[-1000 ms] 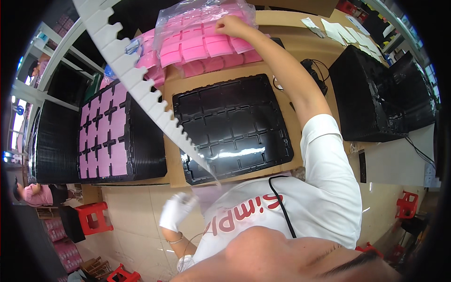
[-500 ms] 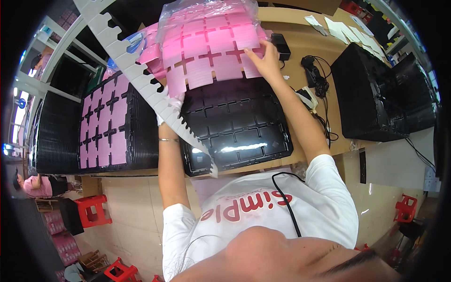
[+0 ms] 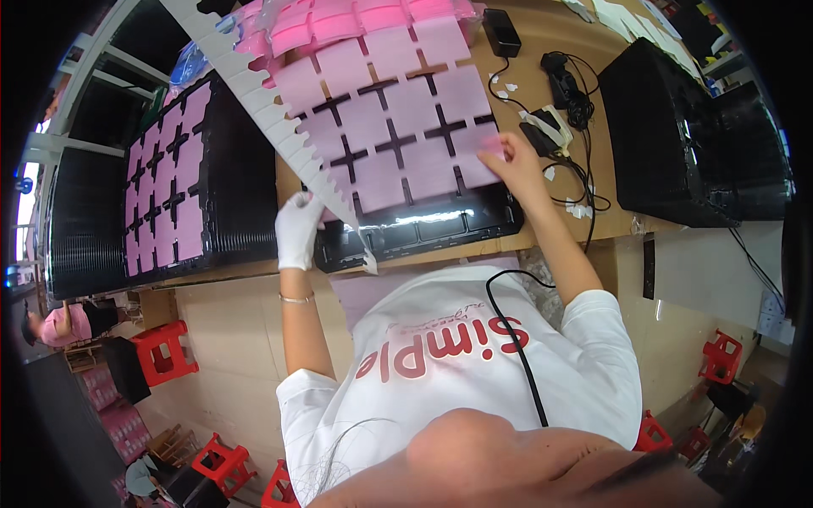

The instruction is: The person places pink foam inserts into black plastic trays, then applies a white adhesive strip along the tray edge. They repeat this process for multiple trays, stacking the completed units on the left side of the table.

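Head view, toothed strip partly hiding pink sheet, cables nearby.

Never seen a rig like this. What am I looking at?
No machine here: just a person's own hands, seen from a fisheye camera worn on the head and looking down, so straight edges bend. The white-gloved left hand and bare right hand hold a pink sheet with cross-shaped gaps near its closer corners, over a black tray on a brown tabletop. A pale notched strip crosses the view. Left stands a black tray stack topped with pink; right, tangled cables and another black stack.
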A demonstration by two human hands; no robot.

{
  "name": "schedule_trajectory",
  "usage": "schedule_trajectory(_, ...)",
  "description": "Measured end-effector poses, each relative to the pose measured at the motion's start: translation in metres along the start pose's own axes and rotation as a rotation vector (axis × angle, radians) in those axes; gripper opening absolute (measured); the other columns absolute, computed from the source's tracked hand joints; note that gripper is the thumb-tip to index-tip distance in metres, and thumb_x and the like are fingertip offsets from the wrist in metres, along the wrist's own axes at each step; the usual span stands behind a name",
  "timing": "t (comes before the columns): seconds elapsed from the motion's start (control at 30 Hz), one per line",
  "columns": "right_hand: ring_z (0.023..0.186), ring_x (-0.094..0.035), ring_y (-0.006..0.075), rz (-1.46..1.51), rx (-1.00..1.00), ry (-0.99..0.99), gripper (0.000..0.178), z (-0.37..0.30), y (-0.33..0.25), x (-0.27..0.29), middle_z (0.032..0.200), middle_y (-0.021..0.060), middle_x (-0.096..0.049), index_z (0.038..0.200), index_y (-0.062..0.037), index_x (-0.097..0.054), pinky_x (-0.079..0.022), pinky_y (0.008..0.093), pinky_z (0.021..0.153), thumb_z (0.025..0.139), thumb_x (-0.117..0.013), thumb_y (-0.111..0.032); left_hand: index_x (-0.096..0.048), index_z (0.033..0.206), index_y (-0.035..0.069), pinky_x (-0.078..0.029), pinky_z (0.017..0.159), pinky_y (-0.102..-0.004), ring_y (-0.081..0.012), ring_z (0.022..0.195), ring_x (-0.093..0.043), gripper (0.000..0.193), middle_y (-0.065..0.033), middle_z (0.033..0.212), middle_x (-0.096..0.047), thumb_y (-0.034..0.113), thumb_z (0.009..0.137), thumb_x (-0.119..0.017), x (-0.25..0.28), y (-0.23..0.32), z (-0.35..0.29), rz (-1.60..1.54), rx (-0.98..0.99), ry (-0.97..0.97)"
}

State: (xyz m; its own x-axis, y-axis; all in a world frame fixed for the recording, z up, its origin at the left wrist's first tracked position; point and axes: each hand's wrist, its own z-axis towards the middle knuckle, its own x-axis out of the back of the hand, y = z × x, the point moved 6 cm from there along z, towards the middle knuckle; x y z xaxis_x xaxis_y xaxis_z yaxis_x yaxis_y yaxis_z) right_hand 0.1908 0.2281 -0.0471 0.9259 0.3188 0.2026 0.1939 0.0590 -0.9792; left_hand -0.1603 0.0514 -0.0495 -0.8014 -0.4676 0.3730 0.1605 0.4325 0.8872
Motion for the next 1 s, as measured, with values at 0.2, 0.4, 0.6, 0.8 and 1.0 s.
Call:
schedule_trajectory(0.2, 0.061, -0.055, 0.0085, -0.148, -0.006, 0.13, 0.037, -0.065, 0.021, 0.0, 0.073, 0.0026, -0.063, 0.109, -0.0014, -0.057, -0.045, 0.024, 0.058, 0.078, -0.074, -0.009, -0.065, 0.077, -0.001, -0.044, 0.058, -0.0295, -0.0131, 0.057, -0.054, 0.046, -0.0066, 0.061, -0.059, 0.045, 0.086, -0.067, 0.003, 0.008, -0.058, 0.398, 0.024, 0.144)
schedule_trajectory(0.4, 0.059, -0.051, 0.0092, -0.241, 0.026, 0.218, 0.045, -0.08, 0.017, 0.003, 0.069, 0.0011, -0.057, 0.117, -0.002, -0.053, -0.043, 0.0242, 0.057, 0.078, -0.075, -0.009, -0.067, 0.083, 0.002, -0.05, 0.069, -0.0359, -0.0272, 0.068, -0.064, 0.045, -0.0108, 0.071, -0.067, 0.047, 0.083, -0.069, 0.0, 0.017, -0.07, 0.651, 0.086, 0.14)
schedule_trajectory(0.6, 0.086, -0.055, 0.0271, -0.781, 0.271, 0.288, 0.049, -0.08, -0.037, 0.005, 0.092, 0.011, -0.058, 0.123, -0.0002, -0.052, -0.044, 0.0396, 0.079, 0.079, -0.071, -0.011, -0.065, 0.099, 0.003, -0.053, 0.075, -0.0422, -0.0319, 0.076, -0.066, 0.035, -0.0124, 0.085, -0.068, 0.033, 0.083, -0.071, 0.003, 0.061, -0.078, 0.933, -0.546, 0.652)
schedule_trajectory(0.8, 0.127, -0.046, 0.0292, -0.974, 0.556, 0.265, 0.044, 0.042, -0.04, -0.038, 0.133, 0.0168, -0.053, 0.13, -0.0019, -0.051, -0.032, 0.0497, 0.107, 0.094, -0.05, -0.028, -0.057, 0.123, 0.005, -0.048, 0.095, -0.0423, -0.0335, 0.114, -0.059, 0.037, -0.0215, 0.126, -0.058, 0.027, 0.094, -0.057, -0.025, 0.071, 0.024, 0.916, -0.749, 0.341)
schedule_trajectory(1.0, 0.138, -0.037, 0.0176, -1.264, 0.447, 0.027, 0.052, 0.104, 0.016, -0.048, 0.147, 0.0085, -0.043, 0.139, -0.006, -0.046, -0.007, 0.0603, 0.114, 0.099, -0.036, -0.038, -0.047, 0.139, 0.01, -0.026, 0.112, -0.0517, -0.0251, 0.134, -0.041, 0.057, -0.0121, 0.145, -0.045, 0.049, 0.098, -0.037, -0.068, 0.058, 0.093, 1.32, -0.698, 0.215)
